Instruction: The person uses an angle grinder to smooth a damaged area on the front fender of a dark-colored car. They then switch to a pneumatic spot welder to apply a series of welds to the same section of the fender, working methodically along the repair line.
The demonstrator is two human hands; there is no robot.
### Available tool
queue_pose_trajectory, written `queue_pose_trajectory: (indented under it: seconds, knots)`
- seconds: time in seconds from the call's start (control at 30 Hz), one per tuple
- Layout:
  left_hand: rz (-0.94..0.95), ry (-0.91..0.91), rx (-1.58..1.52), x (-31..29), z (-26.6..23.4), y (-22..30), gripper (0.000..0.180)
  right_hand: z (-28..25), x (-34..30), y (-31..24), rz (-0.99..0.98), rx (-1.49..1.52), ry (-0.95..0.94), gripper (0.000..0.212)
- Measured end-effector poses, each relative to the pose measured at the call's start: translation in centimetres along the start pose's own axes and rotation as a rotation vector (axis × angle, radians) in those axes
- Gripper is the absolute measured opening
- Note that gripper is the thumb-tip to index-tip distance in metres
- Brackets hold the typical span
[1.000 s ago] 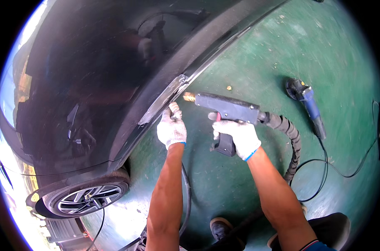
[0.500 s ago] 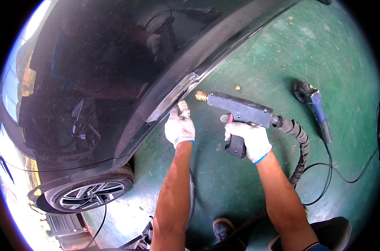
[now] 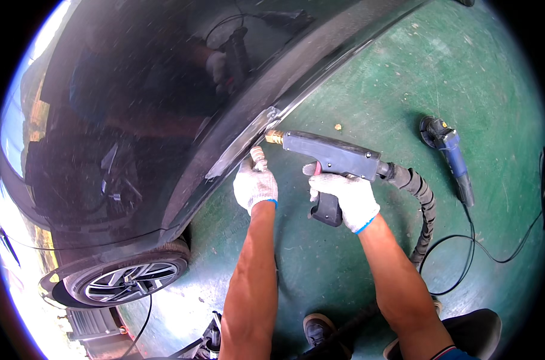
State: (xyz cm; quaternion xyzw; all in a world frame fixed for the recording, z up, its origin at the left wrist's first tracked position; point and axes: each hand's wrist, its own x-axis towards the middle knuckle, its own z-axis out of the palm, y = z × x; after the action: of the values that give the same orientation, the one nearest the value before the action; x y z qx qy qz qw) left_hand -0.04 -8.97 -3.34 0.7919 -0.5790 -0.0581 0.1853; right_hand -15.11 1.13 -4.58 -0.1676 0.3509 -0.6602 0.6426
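The right hand wraps the gun, likely to steady its tip beside the car; the left hand curls, any hold unclear.

The car panel is gleaming glossy, the grey patch is looking scuffed, metallic, the gun housing is appearing matt, and the gloves are showing knitted cloth.

The green floor bears a blue power tool, its black cord and a small yellowish scrap.
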Motion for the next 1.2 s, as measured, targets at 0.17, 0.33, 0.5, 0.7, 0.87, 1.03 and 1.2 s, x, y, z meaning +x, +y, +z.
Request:
queue_pose_trajectory:
  seconds: [0.17,0.33,0.5,0.7,0.87,1.03,1.2]
  knots:
    - [0.028,0.037,-0.045,-0.1,-0.2,-0.1,0.057,0.0,0.2,0.1,0.025,-0.003,-0.012,0.024]
    - [0.042,0.037,-0.040,-0.2,0.4,0.0,0.055,-0.4,0.3,0.4,0.005,-0.007,0.017,0.020]
    - [0.032,0.035,0.000,-0.5,1.0,0.2,0.063,-0.5,0.0,-0.8,0.076,0.055,0.034,0.019]
    - [-0.015,0.029,0.007,0.8,0.9,-2.3,0.072,-0.2,-2.2,-1.3,0.106,-0.046,0.006,0.036]
    - [0.066,-0.107,0.060,-3.7,-2.7,-3.0,0.053,-4.4,-5.1,-2.5,0.118,-0.245,0.111,0.025]
    - [0.105,-0.382,-0.129,-16.2,-8.7,-15.5,0.054,-4.8,-4.1,-1.7,0.156,-0.216,0.133,0.039]
    - [-0.576,-0.113,-0.220,-30.8,-15.8,-22.8,0.030,-7.4,-2.6,-1.5,0.053,-0.198,0.063,0.042]
